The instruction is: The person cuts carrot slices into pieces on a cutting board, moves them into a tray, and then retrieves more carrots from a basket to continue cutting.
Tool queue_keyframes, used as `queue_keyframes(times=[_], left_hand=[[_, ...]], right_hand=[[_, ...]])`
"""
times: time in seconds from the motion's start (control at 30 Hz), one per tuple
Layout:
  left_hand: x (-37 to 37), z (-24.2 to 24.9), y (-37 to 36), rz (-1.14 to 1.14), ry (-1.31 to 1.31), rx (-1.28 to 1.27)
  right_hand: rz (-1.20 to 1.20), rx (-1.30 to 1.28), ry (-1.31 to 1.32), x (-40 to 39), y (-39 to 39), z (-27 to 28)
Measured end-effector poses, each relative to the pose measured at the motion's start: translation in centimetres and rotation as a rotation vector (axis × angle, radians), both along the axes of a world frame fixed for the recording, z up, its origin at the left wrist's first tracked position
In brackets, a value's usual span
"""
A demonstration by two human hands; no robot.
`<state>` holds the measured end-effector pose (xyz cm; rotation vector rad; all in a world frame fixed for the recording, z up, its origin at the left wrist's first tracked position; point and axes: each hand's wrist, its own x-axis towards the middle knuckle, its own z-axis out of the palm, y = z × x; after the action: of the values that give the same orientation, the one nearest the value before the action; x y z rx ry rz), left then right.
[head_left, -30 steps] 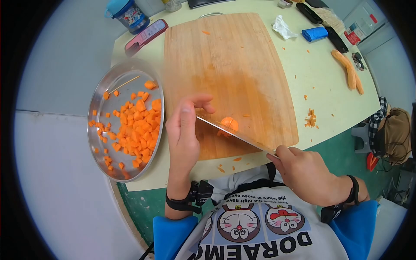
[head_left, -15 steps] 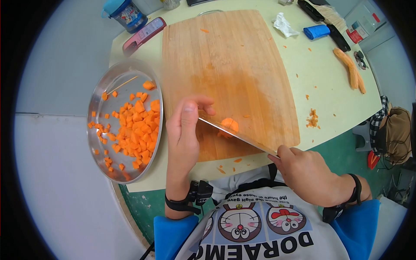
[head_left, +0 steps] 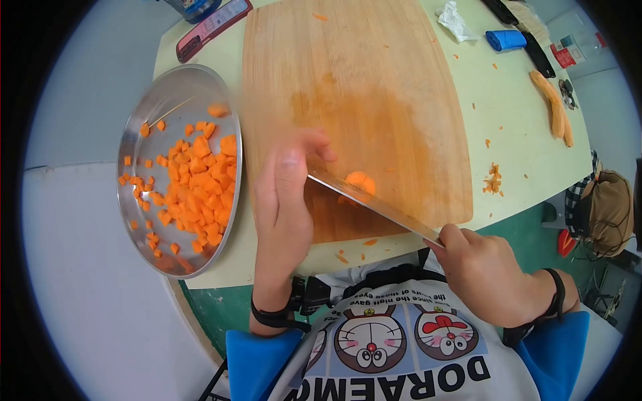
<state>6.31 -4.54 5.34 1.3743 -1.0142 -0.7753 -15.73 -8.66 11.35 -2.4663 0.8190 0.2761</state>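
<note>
My right hand (head_left: 478, 267) is closed round the handle end of a knife (head_left: 374, 208), its blade slanting up and left across the lower part of a wooden cutting board (head_left: 348, 73). An orange carrot piece (head_left: 361, 182) shows just beyond the blade, partly hidden by it. My left hand (head_left: 287, 190) is at the blade's tip end, thumb raised and fingers loosely curved and apart. The blade's tip meets the left hand near the thumb. Left of the board, a round metal tray (head_left: 125, 200) holds many diced carrot cubes (head_left: 197, 180) and a thin wooden stick (head_left: 175, 110).
A pink phone-like object (head_left: 212, 30) and a blue container (head_left: 194, 8) lie beyond the tray. On the right are crumpled tissue (head_left: 456, 21), a blue roll (head_left: 506, 40), a black-handled item (head_left: 538, 55), peeled carrots (head_left: 554, 107), a bottle (head_left: 574, 50) and carrot scraps (head_left: 493, 179).
The view has shifted, so the tray and board sit further left and higher. Both hands keep nearly the same pose, with the knife still lying across the carrot piece.
</note>
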Motion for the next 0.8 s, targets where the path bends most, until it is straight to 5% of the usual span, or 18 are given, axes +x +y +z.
queue_keyframes(times=[0.57,0.63,0.7,0.77,0.8], left_hand=[[-0.4,-0.3,0.7,0.111,-0.171,0.052],[-0.8,-0.2,0.6,0.197,-0.251,-0.021],[-1.5,0.9,1.2,0.555,-0.225,-0.336],[-1.7,2.1,2.7,0.552,-0.330,-0.275],[-2.1,2.7,3.0,0.384,-0.445,0.017]], right_hand=[[0.034,-0.001,-0.098,0.1,-1.1,0.3],[-0.012,-0.002,-0.122,-0.1,-1.1,1.1],[-0.056,0.011,-0.132,-0.7,-1.4,2.1],[-0.197,0.008,-0.297,-1.3,-2.0,3.3],[-0.262,0.030,-0.362,-1.3,-2.3,3.8]])
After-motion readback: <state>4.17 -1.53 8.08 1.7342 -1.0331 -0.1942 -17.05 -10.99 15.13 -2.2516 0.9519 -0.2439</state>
